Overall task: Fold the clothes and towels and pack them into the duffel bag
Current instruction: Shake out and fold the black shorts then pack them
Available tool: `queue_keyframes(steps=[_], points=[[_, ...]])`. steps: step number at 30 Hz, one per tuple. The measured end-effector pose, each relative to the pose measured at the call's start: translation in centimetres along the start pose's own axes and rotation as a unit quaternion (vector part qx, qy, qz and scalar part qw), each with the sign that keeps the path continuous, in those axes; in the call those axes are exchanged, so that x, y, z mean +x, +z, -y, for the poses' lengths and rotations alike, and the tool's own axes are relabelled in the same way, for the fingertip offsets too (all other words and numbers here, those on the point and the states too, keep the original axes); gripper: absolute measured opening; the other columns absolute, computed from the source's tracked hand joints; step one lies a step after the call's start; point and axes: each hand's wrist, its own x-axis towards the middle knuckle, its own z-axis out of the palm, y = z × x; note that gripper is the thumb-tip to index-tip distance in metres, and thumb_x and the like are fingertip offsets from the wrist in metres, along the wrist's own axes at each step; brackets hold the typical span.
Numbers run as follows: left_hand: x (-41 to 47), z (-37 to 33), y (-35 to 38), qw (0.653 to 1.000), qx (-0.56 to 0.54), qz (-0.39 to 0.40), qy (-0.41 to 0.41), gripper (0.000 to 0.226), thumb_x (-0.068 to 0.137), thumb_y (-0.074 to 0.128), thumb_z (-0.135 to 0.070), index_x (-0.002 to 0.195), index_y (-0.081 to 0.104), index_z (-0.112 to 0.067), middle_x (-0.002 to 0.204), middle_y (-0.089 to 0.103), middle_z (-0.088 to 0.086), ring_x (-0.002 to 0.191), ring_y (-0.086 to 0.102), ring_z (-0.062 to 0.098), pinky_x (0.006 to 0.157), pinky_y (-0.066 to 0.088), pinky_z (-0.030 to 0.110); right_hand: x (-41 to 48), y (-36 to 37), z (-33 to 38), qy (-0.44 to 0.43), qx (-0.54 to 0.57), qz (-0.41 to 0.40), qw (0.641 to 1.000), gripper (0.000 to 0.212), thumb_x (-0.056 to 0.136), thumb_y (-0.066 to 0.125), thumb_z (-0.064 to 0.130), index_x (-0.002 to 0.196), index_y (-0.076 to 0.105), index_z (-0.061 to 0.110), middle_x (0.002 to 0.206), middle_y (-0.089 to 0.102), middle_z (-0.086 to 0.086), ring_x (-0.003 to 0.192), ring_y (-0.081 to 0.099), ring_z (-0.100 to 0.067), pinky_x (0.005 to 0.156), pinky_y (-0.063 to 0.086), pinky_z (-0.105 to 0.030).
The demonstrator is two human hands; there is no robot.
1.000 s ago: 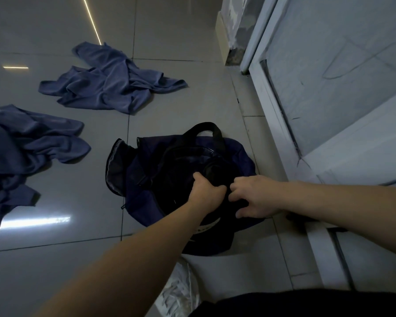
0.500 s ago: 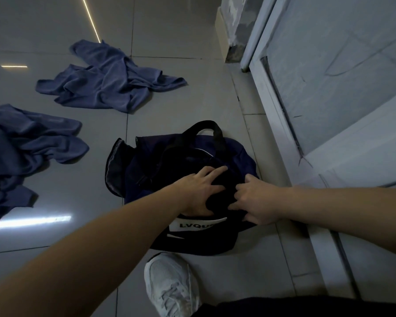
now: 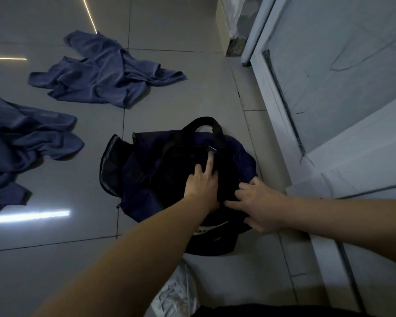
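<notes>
Black cloth (image 3: 181,161) is lying in the mouth of the duffel bag (image 3: 133,186), and the left hand (image 3: 201,181) is pressing down on it with straight, spread fingers, palm flat and holding nothing, probably to flatten the load so more will fit. The forearm is reaching in from 7 o'clock, nearly straight. The right hand (image 3: 258,202) is coming in from 3 o'clock with bent fingers resting on the bag's near right edge, seemingly steadying it; whether it is pinching the fabric cannot be told in this dim light. It is also unclear whether the black cloth is a packed garment or the bag's own lining. The navy bag is sitting open on the grey tiled floor (image 3: 55,259), its black handle (image 3: 206,122) arching up at 12 o'clock. A crumpled blue cloth (image 3: 105,74) is lying well apart at 11 o'clock and a second blue heap (image 3: 21,143) at 9 o'clock, both unfolded, so most of the job looks undone. A white shoe (image 3: 176,296) is showing at 6 o'clock, a white door (image 3: 329,88) at 2 o'clock.
</notes>
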Motion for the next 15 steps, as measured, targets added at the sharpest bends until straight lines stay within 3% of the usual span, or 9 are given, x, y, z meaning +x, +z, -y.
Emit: queue_keyframes(steps=[3, 9, 11, 12, 14, 15], points=[[0.2, -0.1, 0.6, 0.999, -0.03, 0.032, -0.022, 0.093, 0.084, 0.066, -0.055, 0.154, 0.017, -0.017, 0.158, -0.032, 0.015, 0.131, 0.028, 0.038, 0.097, 0.048, 0.043, 0.4, 0.7, 0.2, 0.004, -0.01, 0.026, 1.0, 0.073, 0.092, 0.051, 0.046, 0.157, 0.025, 0.024, 0.124, 0.053, -0.007, 0.112, 0.044, -0.026, 0.092, 0.036, -0.045], [-1.0, 2.6, -2.3, 0.978, -0.136, 0.153, 0.044, 0.089, 0.092, 0.056, -0.057, 0.159, 0.003, -0.032, 0.16, -0.033, 0.005, 0.147, 0.008, 0.041, 0.117, 0.028, 0.055, 0.4, -1.0, 0.5, 0.012, 0.019, 0.027, 0.999, 0.074, 0.087, 0.049, 0.042, 0.155, 0.027, 0.023, 0.124, 0.053, -0.004, 0.112, 0.044, -0.024, 0.091, 0.037, -0.04], [-2.2, 4.1, -3.7, 0.978, -0.124, 0.154, 0.064, 0.078, 0.095, 0.054, -0.053, 0.158, 0.013, -0.032, 0.166, -0.012, 0.003, 0.148, 0.013, 0.036, 0.118, 0.028, 0.053, 0.2, -2.5, 0.6, 0.017, 0.037, 0.03, 0.999, 0.073, 0.088, 0.047, 0.042, 0.156, 0.027, 0.022, 0.127, 0.052, -0.004, 0.115, 0.043, -0.024, 0.092, 0.039, -0.038], [-2.9, 4.9, -4.5, 0.981, -0.098, 0.154, 0.069, 0.069, 0.096, 0.052, -0.051, 0.156, 0.025, -0.029, 0.165, 0.009, 0.007, 0.146, 0.022, 0.034, 0.116, 0.031, 0.05, 0.3, -3.4, 0.7, 0.016, 0.042, 0.026, 0.999, 0.072, 0.088, 0.047, 0.04, 0.156, 0.028, 0.022, 0.129, 0.052, -0.003, 0.116, 0.043, -0.023, 0.094, 0.041, -0.036], [-4.6, 7.0, -6.2, 0.984, -0.075, 0.15, 0.057, 0.048, 0.097, 0.049, -0.049, 0.139, 0.052, -0.025, 0.143, 0.048, 0.01, 0.128, 0.048, 0.032, 0.107, 0.043, 0.047, 0.5, -5.4, 1.0, 0.016, 0.048, 0.011, 0.999, 0.067, 0.089, 0.048, 0.036, 0.153, 0.036, 0.023, 0.13, 0.052, -0.003, 0.117, 0.044, -0.023, 0.097, 0.043, -0.037], [-5.6, 8.1, -7.0, 0.985, -0.085, 0.146, 0.044, 0.041, 0.097, 0.049, -0.048, 0.13, 0.059, -0.025, 0.131, 0.057, 0.008, 0.118, 0.055, 0.03, 0.101, 0.048, 0.047, 0.9, -6.5, 1.4, 0.015, 0.051, 0.004, 0.999, 0.062, 0.089, 0.048, 0.034, 0.15, 0.04, 0.023, 0.129, 0.052, -0.003, 0.118, 0.045, -0.023, 0.098, 0.044, -0.038]])
